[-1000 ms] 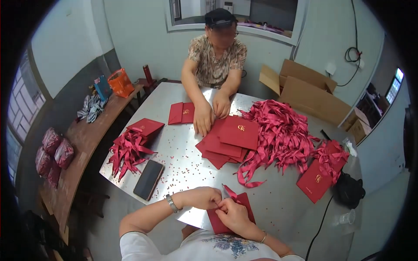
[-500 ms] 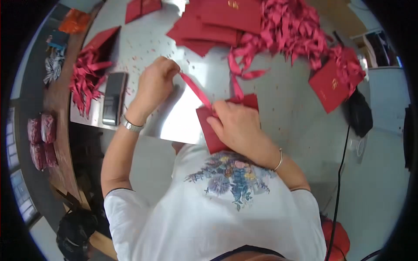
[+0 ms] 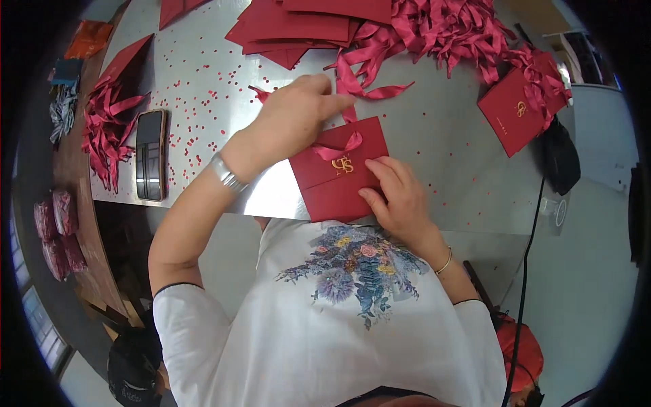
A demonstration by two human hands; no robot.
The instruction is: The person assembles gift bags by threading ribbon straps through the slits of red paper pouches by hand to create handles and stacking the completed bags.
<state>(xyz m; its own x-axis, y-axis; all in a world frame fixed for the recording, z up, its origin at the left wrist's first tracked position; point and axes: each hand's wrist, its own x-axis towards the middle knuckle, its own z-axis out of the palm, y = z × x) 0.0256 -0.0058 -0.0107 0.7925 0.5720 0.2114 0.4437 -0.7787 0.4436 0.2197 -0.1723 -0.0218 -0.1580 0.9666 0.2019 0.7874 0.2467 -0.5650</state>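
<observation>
From my end, the left hand (image 3: 295, 119) hides part of the satiny pink ribbon (image 3: 350, 142), so I cannot tell whether its fingers pinch anything. I see the right hand (image 3: 401, 200) resting, thumb and fingers apart, on the flat, squarish red pouch (image 3: 332, 197) at the near edge of the shiny metal counter (image 3: 447, 176). The stacked red pouches (image 3: 298, 30) and crumpled ribbon heap (image 3: 454, 34) are cut off above.

A gold emblem (image 3: 343, 165) stands on the near red packet (image 3: 336, 190), a second emblem (image 3: 521, 108) on the right-hand packet (image 3: 505, 129).
</observation>
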